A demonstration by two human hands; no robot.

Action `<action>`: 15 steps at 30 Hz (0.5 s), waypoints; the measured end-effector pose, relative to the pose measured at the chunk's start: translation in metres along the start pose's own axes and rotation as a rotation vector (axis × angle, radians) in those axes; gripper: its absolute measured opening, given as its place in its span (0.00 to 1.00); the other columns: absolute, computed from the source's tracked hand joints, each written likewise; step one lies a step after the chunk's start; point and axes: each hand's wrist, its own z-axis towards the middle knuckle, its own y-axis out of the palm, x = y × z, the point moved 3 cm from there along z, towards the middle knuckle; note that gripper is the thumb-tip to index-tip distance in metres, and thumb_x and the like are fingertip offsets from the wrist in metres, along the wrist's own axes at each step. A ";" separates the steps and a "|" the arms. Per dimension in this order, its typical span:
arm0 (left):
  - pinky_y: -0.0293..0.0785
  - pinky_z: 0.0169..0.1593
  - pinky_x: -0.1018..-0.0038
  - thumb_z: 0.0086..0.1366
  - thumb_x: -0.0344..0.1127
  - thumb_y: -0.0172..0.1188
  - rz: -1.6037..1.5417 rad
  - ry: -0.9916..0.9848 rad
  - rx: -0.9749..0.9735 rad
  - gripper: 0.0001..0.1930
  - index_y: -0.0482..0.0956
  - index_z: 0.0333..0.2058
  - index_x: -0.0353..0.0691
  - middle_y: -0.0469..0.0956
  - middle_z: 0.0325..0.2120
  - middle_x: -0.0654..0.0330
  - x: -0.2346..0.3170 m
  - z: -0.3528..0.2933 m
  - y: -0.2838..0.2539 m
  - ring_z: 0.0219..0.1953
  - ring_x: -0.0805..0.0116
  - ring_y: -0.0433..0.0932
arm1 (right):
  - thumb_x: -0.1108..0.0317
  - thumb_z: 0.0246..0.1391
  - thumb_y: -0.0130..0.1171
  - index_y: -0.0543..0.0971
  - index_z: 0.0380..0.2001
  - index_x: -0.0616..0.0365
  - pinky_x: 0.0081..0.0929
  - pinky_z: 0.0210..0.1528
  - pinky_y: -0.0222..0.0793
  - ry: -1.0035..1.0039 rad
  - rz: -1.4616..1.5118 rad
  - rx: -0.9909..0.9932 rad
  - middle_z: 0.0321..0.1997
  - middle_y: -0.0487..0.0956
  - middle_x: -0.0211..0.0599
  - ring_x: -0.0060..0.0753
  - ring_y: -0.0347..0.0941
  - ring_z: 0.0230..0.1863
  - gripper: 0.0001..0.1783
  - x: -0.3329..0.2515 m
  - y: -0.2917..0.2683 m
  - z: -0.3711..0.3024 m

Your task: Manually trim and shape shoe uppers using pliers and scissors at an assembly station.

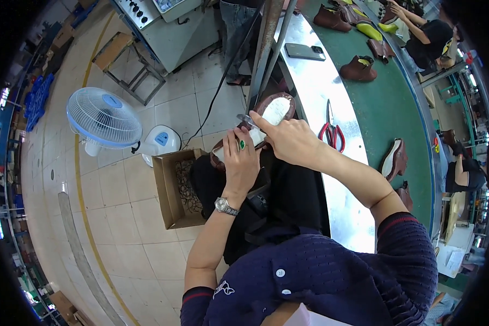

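Observation:
Over my lap lies a dark brown boot (277, 109), its white underside turned up. My left hand (241, 157) is wrapped over the boot's nearer part, fingers pressed on the white sole. A ring with a green stone and a wristwatch (221, 205) are on that hand and wrist. In my right hand (290, 138), closed at the boot's middle, is a small metal blade (246, 119) pointing left. Most of its handle is hidden by the fingers. Beside the right forearm, red-handled scissors (331, 136) rest on the metal bench (350, 201).
A cardboard box (165, 193) of scraps stands left of my knees, near a fan (104, 117) and wooden stool (114, 50). A phone (305, 51) lies on the bench. Brown boots (358, 69) sit on the green conveyor (375, 106). A metal post (266, 49) rises ahead; people work nearby.

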 end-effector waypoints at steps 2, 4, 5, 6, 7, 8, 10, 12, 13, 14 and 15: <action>0.61 0.62 0.53 0.57 0.39 0.64 -0.026 0.001 0.017 0.33 0.64 0.54 0.19 0.67 0.49 0.38 -0.001 -0.001 -0.001 0.56 0.40 0.65 | 0.69 0.53 0.55 0.56 0.67 0.54 0.43 0.24 0.71 0.049 0.088 0.050 0.16 0.76 0.51 0.53 0.77 0.21 0.37 -0.011 -0.007 0.000; 0.61 0.62 0.52 0.57 0.38 0.64 -0.049 0.008 0.035 0.32 0.64 0.53 0.20 0.67 0.49 0.38 -0.001 0.002 -0.005 0.56 0.40 0.66 | 0.69 0.53 0.55 0.57 0.67 0.54 0.43 0.24 0.71 0.100 0.177 0.105 0.16 0.76 0.52 0.53 0.77 0.21 0.37 -0.010 -0.003 -0.001; 0.63 0.60 0.52 0.55 0.36 0.66 -0.190 -0.056 0.010 0.33 0.65 0.53 0.21 0.68 0.49 0.39 -0.003 0.004 -0.007 0.55 0.41 0.67 | 0.69 0.54 0.55 0.56 0.67 0.54 0.44 0.24 0.71 0.066 0.112 0.074 0.16 0.76 0.51 0.53 0.77 0.21 0.37 -0.006 0.012 -0.001; 0.64 0.59 0.52 0.53 0.35 0.68 -0.334 -0.114 -0.019 0.34 0.65 0.53 0.22 0.68 0.49 0.39 -0.006 0.005 -0.010 0.54 0.42 0.67 | 0.68 0.54 0.54 0.55 0.67 0.54 0.44 0.24 0.71 0.039 0.049 0.045 0.16 0.76 0.51 0.54 0.77 0.21 0.38 -0.005 0.021 0.000; 0.64 0.59 0.52 0.53 0.35 0.68 -0.336 -0.110 -0.018 0.34 0.65 0.53 0.22 0.68 0.49 0.39 -0.006 0.011 -0.021 0.54 0.42 0.67 | 0.68 0.54 0.54 0.55 0.67 0.54 0.44 0.24 0.71 0.042 0.047 0.047 0.16 0.76 0.51 0.54 0.77 0.21 0.38 -0.005 0.014 0.002; 0.65 0.58 0.54 0.50 0.34 0.70 -0.327 -0.190 -0.084 0.35 0.65 0.54 0.23 0.68 0.49 0.40 -0.010 0.016 -0.033 0.53 0.44 0.67 | 0.68 0.55 0.54 0.54 0.67 0.54 0.44 0.24 0.71 0.026 0.039 0.010 0.17 0.76 0.51 0.54 0.77 0.21 0.38 -0.005 0.005 0.005; 0.65 0.55 0.60 0.44 0.32 0.73 -0.023 -0.204 -0.227 0.39 0.66 0.55 0.25 0.68 0.50 0.42 -0.016 0.010 -0.052 0.53 0.48 0.66 | 0.67 0.56 0.54 0.53 0.67 0.55 0.44 0.24 0.71 0.002 0.035 -0.034 0.17 0.76 0.51 0.54 0.77 0.22 0.37 -0.011 -0.003 0.005; 0.65 0.56 0.62 0.44 0.31 0.72 -0.138 -0.166 -0.252 0.38 0.66 0.55 0.25 0.69 0.50 0.42 -0.025 0.004 -0.042 0.54 0.49 0.66 | 0.67 0.56 0.54 0.54 0.67 0.56 0.44 0.24 0.71 0.092 0.234 0.081 0.16 0.76 0.50 0.54 0.77 0.21 0.36 -0.022 -0.006 0.004; 0.65 0.56 0.62 0.44 0.31 0.72 -0.133 -0.171 -0.253 0.38 0.66 0.55 0.25 0.69 0.50 0.42 -0.026 0.001 -0.038 0.54 0.49 0.66 | 0.67 0.57 0.54 0.54 0.67 0.56 0.43 0.24 0.71 0.031 0.123 0.117 0.16 0.75 0.50 0.53 0.76 0.20 0.36 -0.021 0.010 0.004; 0.65 0.56 0.61 0.44 0.30 0.71 -0.136 -0.149 -0.209 0.38 0.66 0.55 0.25 0.70 0.50 0.42 -0.025 -0.001 -0.036 0.53 0.48 0.67 | 0.67 0.57 0.54 0.54 0.67 0.56 0.43 0.24 0.71 0.025 0.127 0.117 0.16 0.75 0.50 0.53 0.76 0.20 0.36 -0.019 0.014 0.005; 0.65 0.57 0.61 0.44 0.29 0.71 -0.141 -0.123 -0.167 0.38 0.66 0.55 0.25 0.70 0.50 0.41 -0.026 -0.002 -0.033 0.53 0.48 0.68 | 0.67 0.57 0.53 0.54 0.67 0.56 0.42 0.23 0.71 0.001 0.093 0.044 0.16 0.76 0.49 0.52 0.76 0.19 0.36 -0.018 0.014 0.010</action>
